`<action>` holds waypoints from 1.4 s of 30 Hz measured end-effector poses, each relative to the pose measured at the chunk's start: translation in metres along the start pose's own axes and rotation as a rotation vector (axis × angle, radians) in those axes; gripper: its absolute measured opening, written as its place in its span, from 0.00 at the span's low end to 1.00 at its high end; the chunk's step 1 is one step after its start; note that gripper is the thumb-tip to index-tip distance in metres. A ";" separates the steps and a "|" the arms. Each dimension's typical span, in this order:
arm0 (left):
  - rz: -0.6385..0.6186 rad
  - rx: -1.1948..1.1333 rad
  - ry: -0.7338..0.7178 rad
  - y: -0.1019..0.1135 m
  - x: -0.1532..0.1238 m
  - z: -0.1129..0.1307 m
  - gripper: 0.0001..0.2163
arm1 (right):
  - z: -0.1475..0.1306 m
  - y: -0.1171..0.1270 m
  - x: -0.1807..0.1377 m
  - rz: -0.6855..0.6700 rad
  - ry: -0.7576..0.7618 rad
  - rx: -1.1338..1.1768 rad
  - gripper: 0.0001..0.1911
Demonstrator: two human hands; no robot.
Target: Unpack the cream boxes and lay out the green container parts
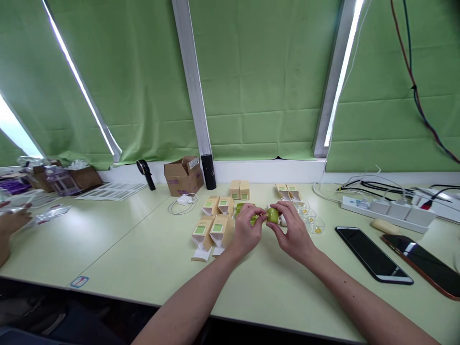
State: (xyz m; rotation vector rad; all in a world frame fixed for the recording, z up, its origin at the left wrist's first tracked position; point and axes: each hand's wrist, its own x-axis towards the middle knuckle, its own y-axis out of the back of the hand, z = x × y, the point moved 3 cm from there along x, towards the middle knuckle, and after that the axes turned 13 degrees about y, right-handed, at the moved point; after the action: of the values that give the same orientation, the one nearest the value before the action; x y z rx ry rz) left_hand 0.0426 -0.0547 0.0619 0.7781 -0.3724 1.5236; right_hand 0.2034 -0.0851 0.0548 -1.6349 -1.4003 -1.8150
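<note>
Fingers and thumb of my right hand [295, 234] are closed round a small, glossy green rounded object [272, 215] that looks like a little jar. My left hand [248, 229] pinches at its left end, on something thin and brownish that is too small to make out. More green pieces [253, 220] lie just behind my left hand, partly hidden by it. To the left stand open cardboard boxes [220, 229] with green labels, their white-lined flaps hanging forward. Clear plastic cups [316, 226] with yellow bits inside sit right of my right hand.
Small closed boxes [239, 190] and more open ones [288, 192] stand farther back. A brown carton [184, 176] and black cylinder [208, 171] are by the wall. Phones [373, 255] and a power strip [388, 211] lie right. Another person's hand [14, 220] is at far left.
</note>
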 end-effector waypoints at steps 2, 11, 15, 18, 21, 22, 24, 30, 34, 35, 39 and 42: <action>-0.008 -0.027 0.033 0.000 0.000 -0.001 0.04 | -0.001 0.000 0.000 -0.001 0.002 0.002 0.19; -0.040 -0.086 0.109 -0.001 -0.001 -0.006 0.04 | 0.000 -0.002 -0.001 -0.020 -0.007 0.020 0.18; -0.042 -0.101 0.116 -0.001 0.000 -0.009 0.04 | -0.001 -0.002 0.000 -0.023 0.003 0.020 0.19; -0.060 -0.113 0.123 -0.001 0.000 -0.009 0.03 | -0.001 -0.001 0.000 -0.024 -0.012 0.024 0.19; -0.100 -0.112 0.130 0.000 0.000 -0.008 0.07 | 0.000 0.000 0.001 -0.027 -0.032 0.027 0.20; -0.112 -0.101 0.128 0.001 0.000 -0.008 0.09 | 0.001 0.000 0.001 -0.031 -0.034 0.027 0.20; -0.130 -0.069 0.122 0.002 0.000 -0.008 0.13 | 0.003 0.000 0.001 -0.044 -0.029 0.013 0.22; -0.188 -0.072 0.136 0.000 0.002 -0.009 0.19 | 0.000 -0.002 0.000 -0.111 0.101 -0.141 0.29; -0.239 -0.068 0.155 -0.003 0.004 -0.010 0.21 | -0.008 -0.002 0.002 -0.138 0.190 -0.198 0.33; -0.252 -0.070 0.160 -0.004 0.005 -0.010 0.20 | -0.009 -0.001 0.003 -0.144 0.197 -0.207 0.34; -0.282 -0.085 0.184 -0.003 0.007 -0.011 0.18 | -0.006 0.002 0.003 -0.140 0.175 -0.225 0.36; -0.275 -0.093 0.201 -0.003 0.010 -0.014 0.20 | -0.003 0.003 0.001 -0.126 0.175 -0.221 0.36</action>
State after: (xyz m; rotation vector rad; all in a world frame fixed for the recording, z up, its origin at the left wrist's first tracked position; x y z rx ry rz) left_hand 0.0423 -0.0380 0.0578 0.5714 -0.1769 1.3017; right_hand 0.2035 -0.0882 0.0577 -1.4718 -1.2905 -2.1950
